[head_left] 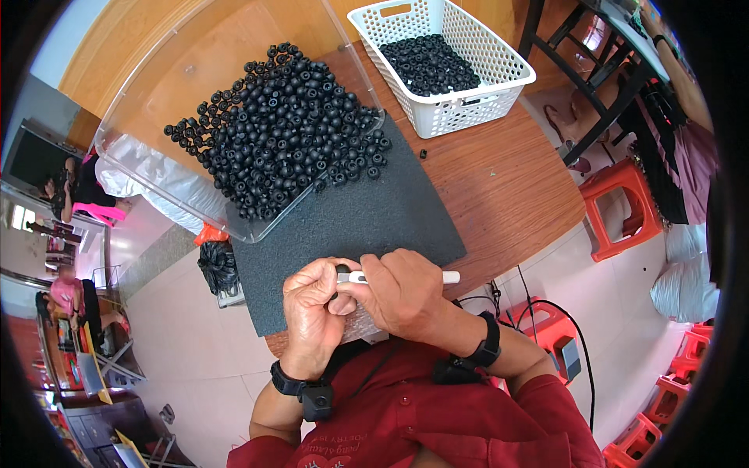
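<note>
Over the near edge of a dark grey mat, my two hands meet. My left hand is closed, pinching a small black round piece between thumb and fingers. Wrapped round a slim white-handled tool, my right hand keeps the tool's front end against that piece. The tool's tip is too small and partly covered to make out its kind. Beyond my hands, a clear plastic tub lies tilted with its mouth toward me, and many similar black pieces spill to its lip.
A white perforated basket with more black pieces stands at the far right of the wooden table. One loose black piece lies near it. Red stools and cables are to the right. Other people sit at both sides.
</note>
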Available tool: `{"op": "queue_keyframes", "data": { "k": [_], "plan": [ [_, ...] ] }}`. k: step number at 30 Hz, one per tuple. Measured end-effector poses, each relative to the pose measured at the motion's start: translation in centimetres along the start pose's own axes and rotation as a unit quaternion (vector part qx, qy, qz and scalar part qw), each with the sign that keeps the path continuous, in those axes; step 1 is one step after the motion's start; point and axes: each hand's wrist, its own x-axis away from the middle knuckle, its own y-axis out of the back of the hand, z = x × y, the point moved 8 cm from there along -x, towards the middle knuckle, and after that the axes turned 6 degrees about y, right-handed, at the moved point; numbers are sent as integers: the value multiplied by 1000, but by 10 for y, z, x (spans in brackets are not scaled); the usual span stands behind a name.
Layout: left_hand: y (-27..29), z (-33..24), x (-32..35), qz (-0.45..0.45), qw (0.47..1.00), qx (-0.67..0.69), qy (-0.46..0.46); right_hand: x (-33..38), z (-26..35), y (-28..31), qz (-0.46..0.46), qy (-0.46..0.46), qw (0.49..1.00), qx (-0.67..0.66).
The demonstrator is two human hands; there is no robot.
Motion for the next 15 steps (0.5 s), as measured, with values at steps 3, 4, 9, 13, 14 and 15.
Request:
{"op": "queue_keyframes", "data": {
  "k": [3, 4, 9, 13, 14, 15],
  "plan": [
    [-3, -1, -2, 17, 1000, 15, -3, 4, -8, 0, 1, -44, 998, -55],
    [-3, -3, -2, 23, 1000, 11, -15, 7, -14, -3, 10, -85, 991, -103],
    [-7, -13, 0, 37, 996, -47, -70, 11, -31, -7, -3, -241, 931, -273],
    [-8, -15, 1, 28, 992, -78, -100, 15, -34, -17, 42, -315, 885, -340],
    [-8, -14, 1, 28, 992, -78, -100, 14, -33, -16, 42, -315, 885, -340],
    [-8, -14, 0, 30, 992, -67, -101, 15, -32, -16, 47, -329, 875, -352]
  ]
}}
